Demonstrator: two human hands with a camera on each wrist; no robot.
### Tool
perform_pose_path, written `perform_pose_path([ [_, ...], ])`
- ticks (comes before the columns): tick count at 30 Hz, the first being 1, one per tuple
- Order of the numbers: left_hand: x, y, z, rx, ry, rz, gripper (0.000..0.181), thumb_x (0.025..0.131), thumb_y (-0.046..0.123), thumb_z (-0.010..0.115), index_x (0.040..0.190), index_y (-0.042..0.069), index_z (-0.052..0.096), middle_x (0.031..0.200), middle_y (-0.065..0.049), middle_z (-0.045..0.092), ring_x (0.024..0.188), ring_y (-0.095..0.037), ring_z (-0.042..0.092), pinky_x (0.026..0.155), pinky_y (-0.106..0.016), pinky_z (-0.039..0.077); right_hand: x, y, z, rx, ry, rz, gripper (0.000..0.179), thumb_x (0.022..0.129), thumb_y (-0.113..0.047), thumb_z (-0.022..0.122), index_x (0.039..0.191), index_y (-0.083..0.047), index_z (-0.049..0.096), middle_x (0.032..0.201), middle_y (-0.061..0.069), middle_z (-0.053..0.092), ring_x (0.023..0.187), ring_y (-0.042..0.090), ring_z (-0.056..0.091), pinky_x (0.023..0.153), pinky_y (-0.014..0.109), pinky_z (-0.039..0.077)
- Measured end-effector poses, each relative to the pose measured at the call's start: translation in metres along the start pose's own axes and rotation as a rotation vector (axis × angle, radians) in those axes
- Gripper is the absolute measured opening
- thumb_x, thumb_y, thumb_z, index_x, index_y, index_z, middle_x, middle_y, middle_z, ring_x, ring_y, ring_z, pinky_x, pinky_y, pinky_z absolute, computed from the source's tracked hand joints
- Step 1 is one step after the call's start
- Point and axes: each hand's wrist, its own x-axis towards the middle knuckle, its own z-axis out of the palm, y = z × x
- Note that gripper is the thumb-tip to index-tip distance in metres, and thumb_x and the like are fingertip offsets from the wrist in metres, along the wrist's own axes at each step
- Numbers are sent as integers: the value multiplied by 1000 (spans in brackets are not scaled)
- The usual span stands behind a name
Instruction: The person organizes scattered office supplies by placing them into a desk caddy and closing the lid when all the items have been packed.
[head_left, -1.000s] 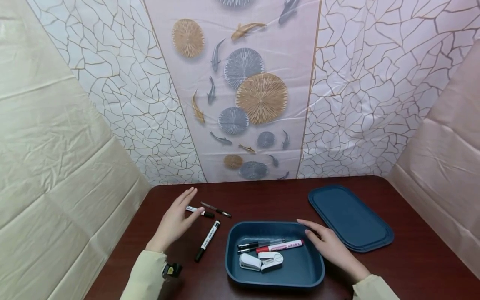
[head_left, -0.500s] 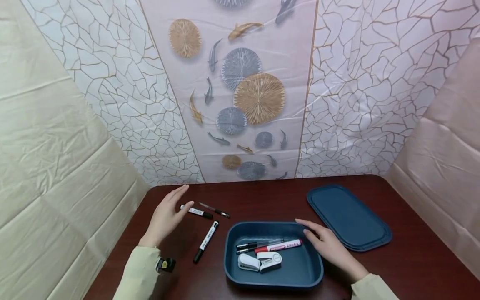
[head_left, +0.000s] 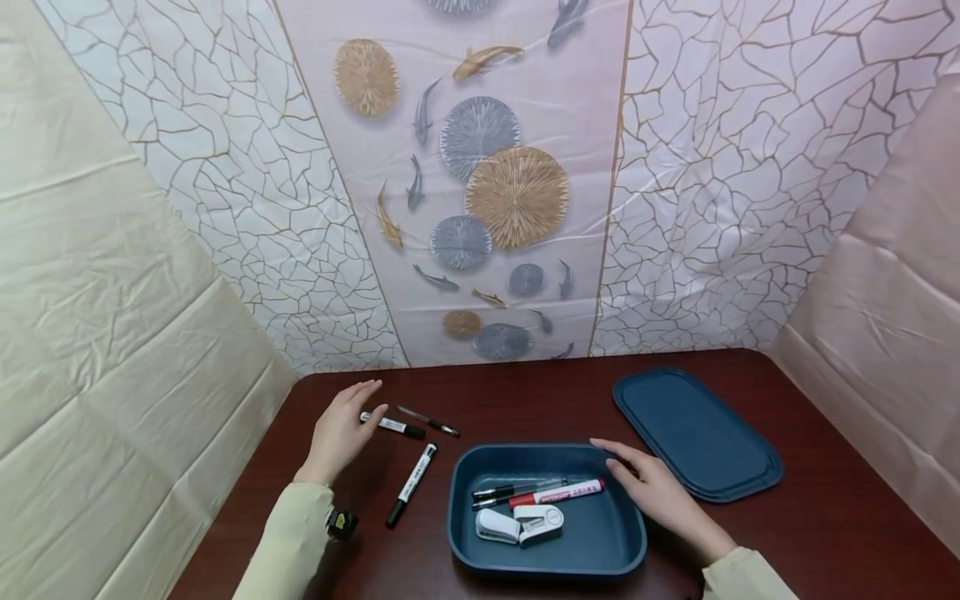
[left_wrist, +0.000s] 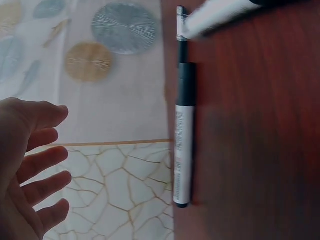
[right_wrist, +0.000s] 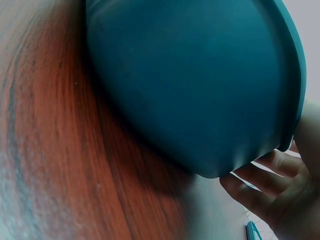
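My left hand [head_left: 337, 437] hovers over the table's left side, fingers loosely spread and holding nothing. Right beside its thumb lies a white marker with a black cap [head_left: 395, 425], seen lengthwise in the left wrist view [left_wrist: 184, 150]. A second black-capped marker [head_left: 411, 485] lies nearer me, and a clear black-capped pen [head_left: 427, 420] farther back. My right hand [head_left: 652, 492] holds the blue box [head_left: 592, 535] at its back right corner, thumb at the rim, several fingers against the outer wall. Inside lie a red-capped marker [head_left: 562, 493], black pens [head_left: 504, 492] and two small white staplers [head_left: 497, 526].
A blue lid [head_left: 697, 433] lies flat on the dark red table [head_left: 525, 400], right of the box and behind my right hand. Patterned cloth [head_left: 517, 200] hangs along the table's back edge, with pale cloth at both sides.
My left hand first draws left, away from the marker and pen, then lowers slightly near the marker's end. The right hand stays at the box; the head view shifts a little.
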Motion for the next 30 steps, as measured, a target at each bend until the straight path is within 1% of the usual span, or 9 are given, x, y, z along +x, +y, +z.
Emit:
perform_pose_path([
  [7,-1,-10,14,14,-67,-17,50,97,26,71,141,7,59,140,-16,58,128,-37,52,95,-56,49,-1,0,1,6,5,3,38,106,-17,54,144,-19,57,144,12,56,132,38,51,99,59,46],
  [11,-2,-16,20,32,-88,-24,50,97,26,71,141,6,59,140,-18,58,129,-38,52,96,-56,48,-2,1,1,4,10,3,38,106,-18,54,144,-19,58,143,13,57,131,38,52,98,58,46],
  [15,-4,-20,24,29,-111,-34,50,96,25,72,141,6,60,140,-18,57,129,-39,51,96,-57,48,-2,1,1,12,10,14,38,106,-19,54,144,-20,58,144,13,57,131,38,52,98,58,47],
  [20,-6,-26,28,14,-156,-46,49,96,25,71,140,7,60,141,-18,57,130,-39,51,98,-58,47,-2,1,1,14,7,28,38,106,-20,53,145,-20,57,144,13,56,132,38,51,98,58,46],
  [30,-5,-37,37,13,-226,-68,52,94,24,72,142,8,59,140,-19,57,130,-40,50,100,-59,44,-1,1,2,18,5,26,39,107,-21,53,145,-17,56,145,13,56,133,39,50,99,59,46],
])
